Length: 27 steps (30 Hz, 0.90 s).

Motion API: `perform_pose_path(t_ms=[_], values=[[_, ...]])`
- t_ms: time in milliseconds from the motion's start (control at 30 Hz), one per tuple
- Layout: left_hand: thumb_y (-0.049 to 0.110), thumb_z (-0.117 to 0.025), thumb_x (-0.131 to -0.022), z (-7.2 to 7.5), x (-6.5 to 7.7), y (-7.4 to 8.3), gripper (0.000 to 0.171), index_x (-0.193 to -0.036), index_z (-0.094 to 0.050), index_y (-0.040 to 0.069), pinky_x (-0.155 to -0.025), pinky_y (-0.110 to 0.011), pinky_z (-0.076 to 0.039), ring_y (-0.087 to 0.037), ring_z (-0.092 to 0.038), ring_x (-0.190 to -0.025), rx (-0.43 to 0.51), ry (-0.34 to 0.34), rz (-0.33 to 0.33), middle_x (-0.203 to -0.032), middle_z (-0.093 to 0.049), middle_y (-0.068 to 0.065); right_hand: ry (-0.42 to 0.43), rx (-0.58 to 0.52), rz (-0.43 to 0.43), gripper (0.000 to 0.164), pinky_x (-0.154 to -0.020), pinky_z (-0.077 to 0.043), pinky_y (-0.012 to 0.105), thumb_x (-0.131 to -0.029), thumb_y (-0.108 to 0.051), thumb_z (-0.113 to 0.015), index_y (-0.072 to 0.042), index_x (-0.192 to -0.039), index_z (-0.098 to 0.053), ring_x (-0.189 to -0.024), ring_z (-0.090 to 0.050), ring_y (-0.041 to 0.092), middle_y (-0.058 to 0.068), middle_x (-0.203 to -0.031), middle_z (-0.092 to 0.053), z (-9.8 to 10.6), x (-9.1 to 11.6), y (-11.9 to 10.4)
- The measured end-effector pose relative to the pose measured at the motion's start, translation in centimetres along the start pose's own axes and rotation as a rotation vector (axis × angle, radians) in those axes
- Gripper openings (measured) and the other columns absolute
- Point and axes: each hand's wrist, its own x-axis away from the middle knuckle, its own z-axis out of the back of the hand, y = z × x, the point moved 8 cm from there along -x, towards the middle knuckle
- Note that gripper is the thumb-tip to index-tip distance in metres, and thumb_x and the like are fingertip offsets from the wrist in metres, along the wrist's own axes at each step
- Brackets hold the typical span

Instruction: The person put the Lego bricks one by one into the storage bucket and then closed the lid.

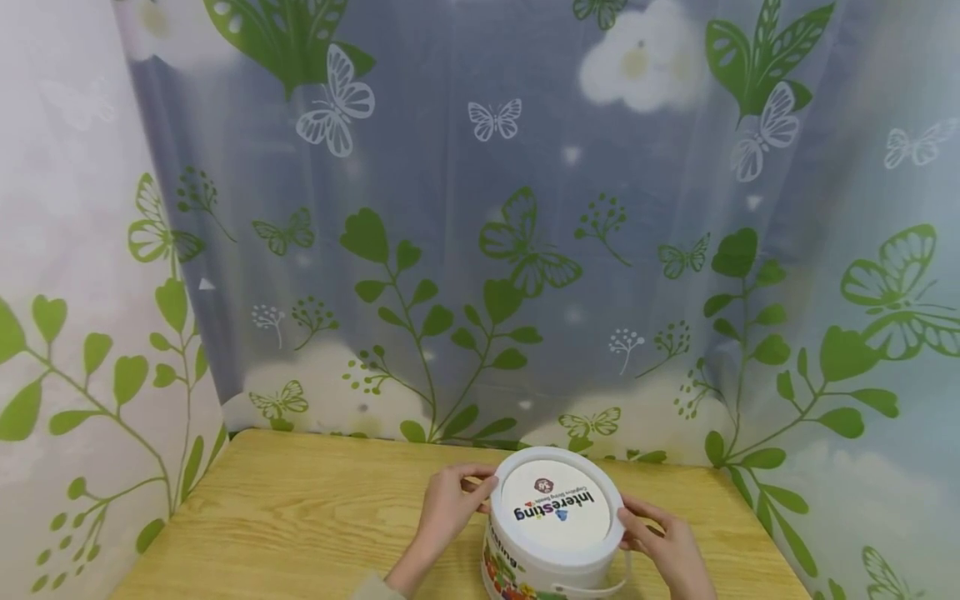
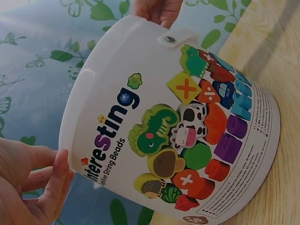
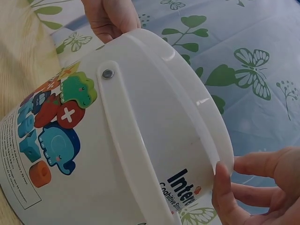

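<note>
A white round bucket (image 2: pixel 187 140) stands upright on the table, its lid (image 1: pixel 557 504) on top with "Interesting" printed on it. Colourful bead pictures cover its side. At the lid's left edge my left hand (image 1: pixel 447 508) pinches the rim, thumb above and fingers below. My right hand (image 1: pixel 667 546) holds the opposite edge the same way; in the right wrist view its fingertips (image 3: pixel 224 176) press the rim. The white carry handle (image 3: pixel 129 150) hangs down against the bucket's side. What the bucket contains is hidden by the lid.
A wood-grain table (image 1: pixel 300 508) lies beneath the bucket and reaches out to the left. Behind it and on both sides hangs a curtain (image 1: pixel 465 167) patterned with green leaves and butterflies.
</note>
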Motion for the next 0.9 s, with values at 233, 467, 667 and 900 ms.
perform_pose_path(t_ms=[233, 467, 667, 900], values=[[0.011, -0.073, -0.094, -0.1, 0.0, -0.3, 0.021, -0.108, -0.075, -0.004, -0.058, -0.026, -0.061, -0.012, -0.069, -0.066, 0.008, -0.022, 0.015, -0.102, -0.073, -0.017, -0.017, 0.037, 0.026, 0.050, -0.074, -0.060, 0.028, -0.100, -0.018, -0.067, 0.010, -0.139, -0.055, -0.085, -0.069, 0.019, 0.023, -0.124, -0.063, -0.1, 0.0, 0.4], [0.013, -0.072, -0.095, -0.1, 0.1, -1.2, 0.023, -0.110, -0.075, -0.004, -0.059, -0.026, -0.061, -0.015, -0.071, -0.067, 0.043, -0.050, 0.048, -0.104, -0.073, -0.017, -0.003, 0.042, 0.067, 0.048, -0.070, -0.060, 0.028, -0.098, -0.018, -0.068, 0.005, -0.140, -0.057, -0.079, -0.067, 0.016, 0.015, -0.113, -0.064, -0.4, 0.1, 0.5], [0.012, -0.071, -0.096, 0.0, 0.1, -1.5, 0.023, -0.111, -0.075, -0.004, -0.060, -0.023, -0.060, -0.018, -0.072, -0.072, 0.060, -0.059, 0.054, -0.106, -0.072, -0.018, 0.009, 0.054, 0.082, 0.045, -0.067, -0.060, 0.028, -0.098, -0.016, -0.069, 0.006, -0.136, -0.059, -0.073, -0.066, 0.016, 0.017, -0.115, -0.067, -0.5, 0.0, 0.5], [0.019, -0.070, -0.097, 0.2, 0.2, -1.1, 0.025, -0.112, -0.075, 0.000, -0.062, -0.024, -0.061, -0.019, -0.071, -0.081, -0.089, -0.069, -0.047, -0.105, -0.074, -0.014, -0.009, 0.123, 0.107, 0.045, -0.068, -0.061, 0.028, -0.098, -0.018, -0.069, 0.004, -0.136, -0.061, -0.075, -0.068, 0.015, 0.018, -0.120, -0.068, -0.3, -0.2, 0.5]])
